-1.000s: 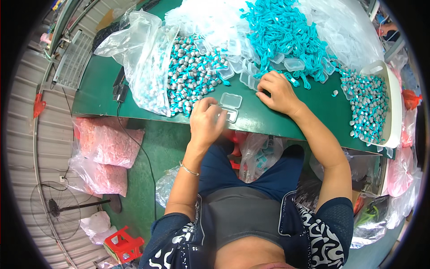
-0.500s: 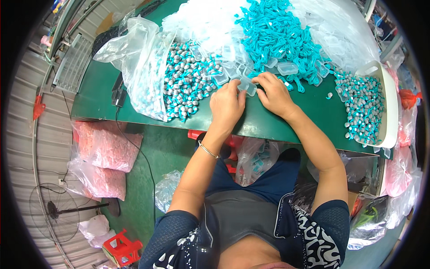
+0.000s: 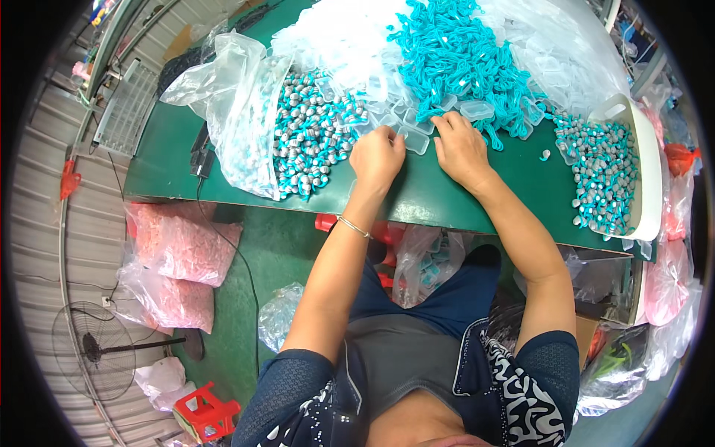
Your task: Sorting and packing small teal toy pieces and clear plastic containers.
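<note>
My left hand (image 3: 377,155) is closed, its fingers curled and pointing away from me; what they hold, if anything, is hidden. Just right of its thumb lies a small clear plastic box (image 3: 417,141). My right hand (image 3: 463,150) reaches the near edge of a big heap of teal cord bundles (image 3: 465,63). Its fingertips touch or nearly touch the cords, and the thumb sits apart from them. Beyond my left hand spreads a pile of clear plastic boxes (image 3: 383,89). Grey-and-teal small round pieces (image 3: 309,134) spill from a clear plastic bag (image 3: 238,123) at the left.
A white bin (image 3: 649,175) on its side at the right holds more grey-and-teal pieces (image 3: 603,179). One loose piece (image 3: 545,155) lies on the green table (image 3: 439,197). A black adapter (image 3: 201,160) with a cable sits left. Pink-filled bags (image 3: 179,246) and a red stool (image 3: 205,413) stand on the floor.
My right hand has moved slightly right, away from the clear box, to the cord heap's edge. My left fingers have curled in and drawn back from the box.
</note>
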Motion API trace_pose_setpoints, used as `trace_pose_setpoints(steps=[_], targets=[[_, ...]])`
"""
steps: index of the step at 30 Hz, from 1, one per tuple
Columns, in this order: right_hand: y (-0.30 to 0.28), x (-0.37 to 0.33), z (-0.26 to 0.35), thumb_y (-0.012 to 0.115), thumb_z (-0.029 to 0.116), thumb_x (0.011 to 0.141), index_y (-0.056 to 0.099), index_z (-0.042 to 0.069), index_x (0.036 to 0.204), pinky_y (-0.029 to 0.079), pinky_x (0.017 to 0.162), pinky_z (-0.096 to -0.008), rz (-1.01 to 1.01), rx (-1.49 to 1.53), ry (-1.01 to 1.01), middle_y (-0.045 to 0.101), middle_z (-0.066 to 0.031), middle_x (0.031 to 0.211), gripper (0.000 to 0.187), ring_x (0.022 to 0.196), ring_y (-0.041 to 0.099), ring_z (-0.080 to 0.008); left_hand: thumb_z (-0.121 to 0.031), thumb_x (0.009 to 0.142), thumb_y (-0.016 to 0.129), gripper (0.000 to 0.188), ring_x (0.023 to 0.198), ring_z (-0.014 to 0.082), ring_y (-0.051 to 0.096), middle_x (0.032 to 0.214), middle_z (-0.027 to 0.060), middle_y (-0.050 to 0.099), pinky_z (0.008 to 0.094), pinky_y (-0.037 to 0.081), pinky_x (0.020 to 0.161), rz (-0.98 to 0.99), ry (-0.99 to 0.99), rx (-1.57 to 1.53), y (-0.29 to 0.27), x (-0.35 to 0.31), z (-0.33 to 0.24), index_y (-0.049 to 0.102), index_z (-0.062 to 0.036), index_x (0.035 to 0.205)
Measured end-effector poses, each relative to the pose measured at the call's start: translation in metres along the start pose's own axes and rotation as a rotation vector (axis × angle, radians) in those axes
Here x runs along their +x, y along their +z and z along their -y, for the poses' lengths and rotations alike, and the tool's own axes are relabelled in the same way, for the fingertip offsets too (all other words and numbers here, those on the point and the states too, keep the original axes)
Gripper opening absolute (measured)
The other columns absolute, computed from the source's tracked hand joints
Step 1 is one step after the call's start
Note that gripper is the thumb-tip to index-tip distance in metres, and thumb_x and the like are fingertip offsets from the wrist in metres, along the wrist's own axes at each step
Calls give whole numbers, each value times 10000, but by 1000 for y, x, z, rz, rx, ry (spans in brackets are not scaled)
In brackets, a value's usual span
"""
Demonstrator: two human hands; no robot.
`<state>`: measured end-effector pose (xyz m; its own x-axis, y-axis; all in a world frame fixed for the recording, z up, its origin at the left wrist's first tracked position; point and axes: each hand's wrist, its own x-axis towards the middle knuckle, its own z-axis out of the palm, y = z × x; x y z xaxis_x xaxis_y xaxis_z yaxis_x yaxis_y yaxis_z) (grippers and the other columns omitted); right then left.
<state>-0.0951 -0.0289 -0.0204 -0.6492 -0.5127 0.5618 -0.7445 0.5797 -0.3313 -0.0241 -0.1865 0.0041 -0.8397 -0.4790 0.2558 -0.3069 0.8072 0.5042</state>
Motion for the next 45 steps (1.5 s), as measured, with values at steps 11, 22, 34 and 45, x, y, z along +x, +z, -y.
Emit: trace_pose_setpoints(steps=[11, 22, 34, 45], targets=[[-10, 6, -2, 619, 40, 787, 639, 83, 993, 503, 712, -400, -73, 283, -105, 593, -89, 900, 211, 872, 602, -298, -77, 808, 650, 98, 735, 250, 660, 799, 154, 672, 349, 506, 658, 204, 321, -220, -52, 13, 22, 689, 0, 857], [-4, 5, 5, 637, 38, 768, 649, 81, 973, 493, 776, -396, 43, 331, -289, 600, -71, 964, 210, 934, 585, -290, -6, 740, 640, 150, 822, 300, 630, 914, 92, 645, 390, 495, 712, 449, 986, -101, -44, 8, 2, 704, -69, 860], [-2, 4, 0, 705, 104, 752, 662, 90, 867, 478, 776, -387, 132, 257, -278, 595, -49, 865, 124, 867, 590, -255, -236, 722, 742, 252, 812, 267, 569, 867, 65, 588, 390, 401, 691, -91, 582, -13, -37, -78, 4, 632, -82, 889], [-17, 6, 3, 719, 58, 724, 636, 54, 808, 473, 688, -351, 124, 288, -347, 608, -60, 757, 118, 749, 597, -234, -199, 699, 702, 344, 981, 282, 543, 999, 83, 580, 420, 406, 811, 71, 599, 54, -40, -101, 2, 617, -91, 1014]])
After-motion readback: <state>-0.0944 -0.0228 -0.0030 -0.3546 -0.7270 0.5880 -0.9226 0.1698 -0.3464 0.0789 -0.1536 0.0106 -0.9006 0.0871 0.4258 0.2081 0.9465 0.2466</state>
